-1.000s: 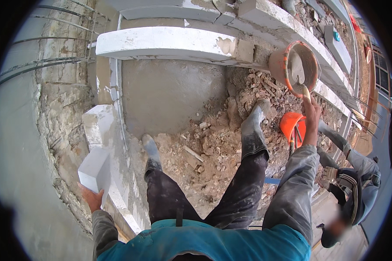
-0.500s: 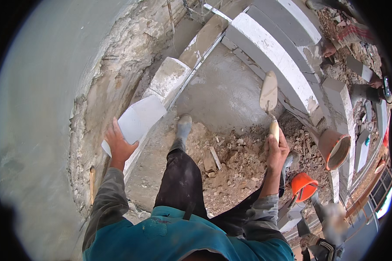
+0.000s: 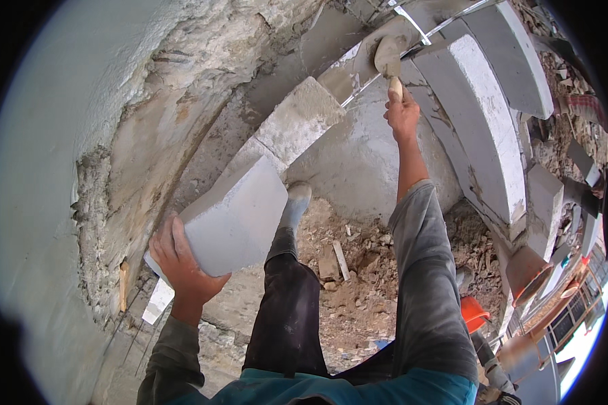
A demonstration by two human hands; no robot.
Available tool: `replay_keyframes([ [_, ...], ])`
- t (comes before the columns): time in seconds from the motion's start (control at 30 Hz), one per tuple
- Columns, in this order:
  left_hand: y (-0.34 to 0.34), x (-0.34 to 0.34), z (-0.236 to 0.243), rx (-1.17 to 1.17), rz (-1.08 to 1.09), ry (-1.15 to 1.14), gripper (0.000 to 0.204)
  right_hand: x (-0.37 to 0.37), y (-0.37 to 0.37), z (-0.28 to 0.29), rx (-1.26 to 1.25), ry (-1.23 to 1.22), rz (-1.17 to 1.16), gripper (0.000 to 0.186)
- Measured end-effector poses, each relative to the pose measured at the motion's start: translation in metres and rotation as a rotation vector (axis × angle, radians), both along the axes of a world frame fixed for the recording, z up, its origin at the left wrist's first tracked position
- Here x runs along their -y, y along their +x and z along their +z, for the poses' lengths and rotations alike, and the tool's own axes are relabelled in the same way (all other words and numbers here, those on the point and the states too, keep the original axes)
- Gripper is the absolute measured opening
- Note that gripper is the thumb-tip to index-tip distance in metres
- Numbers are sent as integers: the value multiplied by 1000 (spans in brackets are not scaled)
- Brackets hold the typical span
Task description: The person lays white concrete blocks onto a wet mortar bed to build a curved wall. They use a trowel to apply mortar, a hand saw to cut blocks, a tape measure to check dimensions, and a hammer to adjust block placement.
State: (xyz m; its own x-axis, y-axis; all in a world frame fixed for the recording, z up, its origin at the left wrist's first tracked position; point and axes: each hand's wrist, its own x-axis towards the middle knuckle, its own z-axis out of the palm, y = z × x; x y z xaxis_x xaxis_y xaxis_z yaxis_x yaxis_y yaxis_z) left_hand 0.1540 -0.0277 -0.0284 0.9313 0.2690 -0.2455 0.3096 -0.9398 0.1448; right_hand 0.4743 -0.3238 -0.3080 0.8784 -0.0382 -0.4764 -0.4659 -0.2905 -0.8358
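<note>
One grey block (image 3: 240, 219) lies at near left under the left hand (image 3: 189, 260), its long axis running near left to far right, roughly along the low block wall (image 3: 300, 118), and well apart from the mortar-smeared stretch (image 3: 363, 62) at far right, to which the right hand (image 3: 403, 115) is nearer. Left fingers and thumb clamp the block's near end, though whether the wall bears it is unclear; the right arm stretches far, fist wrapped around the handle of a trowel (image 3: 388, 57), blade over that stretch.
</note>
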Motion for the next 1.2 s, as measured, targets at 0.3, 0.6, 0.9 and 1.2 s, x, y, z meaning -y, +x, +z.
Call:
replay_keyframes([
  [0.3,1,-1,2,-10,-8,49,113,45,-41,-34,335,-463,595,46],
  [0.6,3,3,0,-31,19,21,114,53,-31,-31,360,-514,691,46],
  [0.9,5,4,-3,-16,-18,30,115,16,57,-69,194,-330,153,39],
  [1.2,8,5,5,-12,-11,43,116,37,-94,-56,7,-117,477,56],
])
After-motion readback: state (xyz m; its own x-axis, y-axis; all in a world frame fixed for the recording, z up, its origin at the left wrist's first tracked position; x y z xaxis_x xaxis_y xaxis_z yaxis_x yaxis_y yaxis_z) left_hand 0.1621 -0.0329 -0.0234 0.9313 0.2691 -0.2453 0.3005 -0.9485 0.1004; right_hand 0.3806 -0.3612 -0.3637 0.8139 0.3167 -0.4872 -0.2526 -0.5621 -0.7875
